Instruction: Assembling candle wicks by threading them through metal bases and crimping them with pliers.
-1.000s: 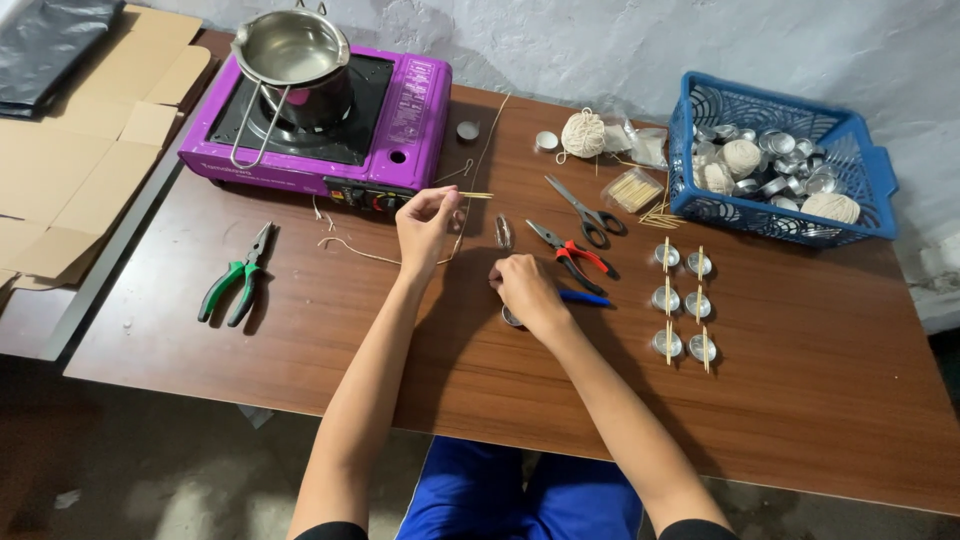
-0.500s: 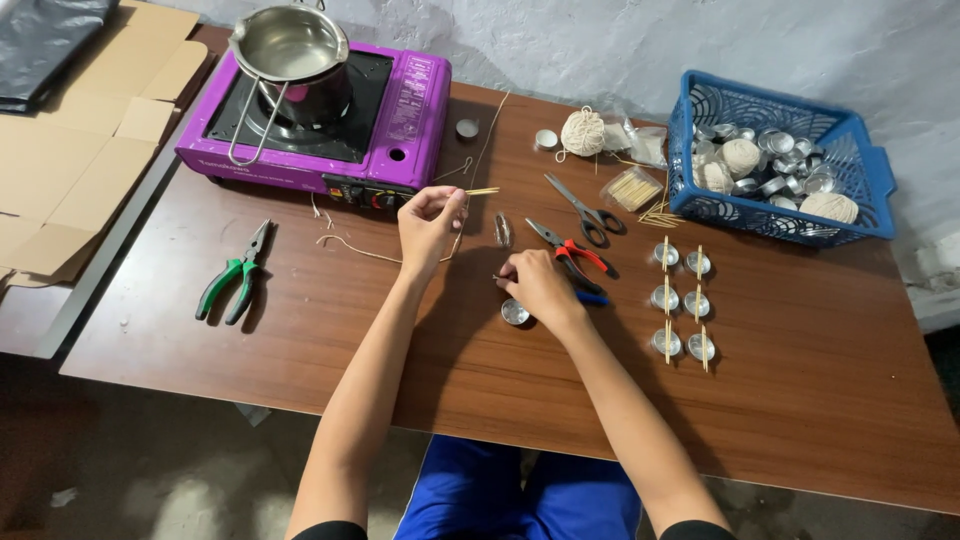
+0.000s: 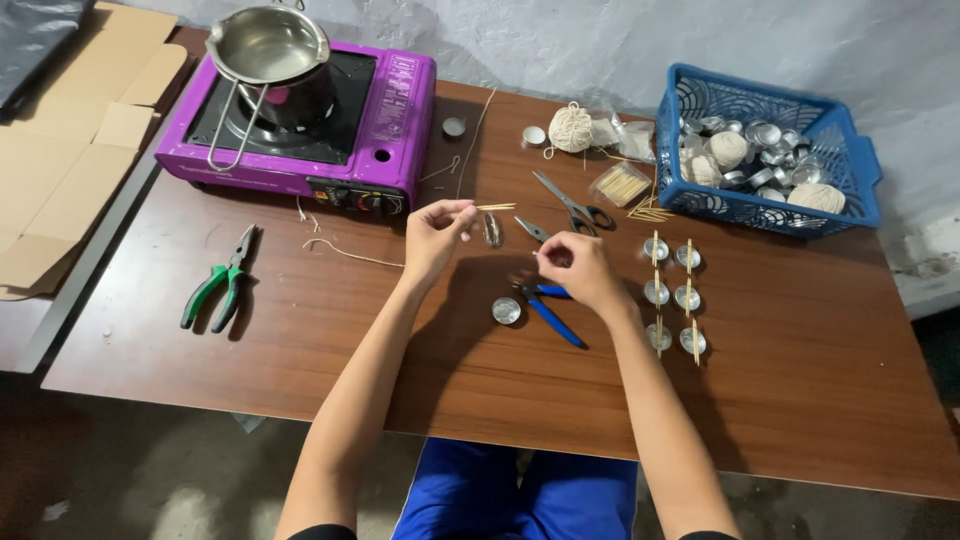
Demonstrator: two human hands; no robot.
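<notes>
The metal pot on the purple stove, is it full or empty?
Empty, as far as shows: the metal pot on the purple stove shows only bare shiny metal inside, with nothing lying in it.

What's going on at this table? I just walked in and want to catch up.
A person sits at a wooden table. The left hand pinches a thin wooden stick level above the tabletop; the right hand is closed over blue-handled pliers. One small metal cup lies loose between the arms, and six more stand in two columns to the right, sticks laid across them. Scissors, a blue basket and a purple stove sit behind.
</notes>
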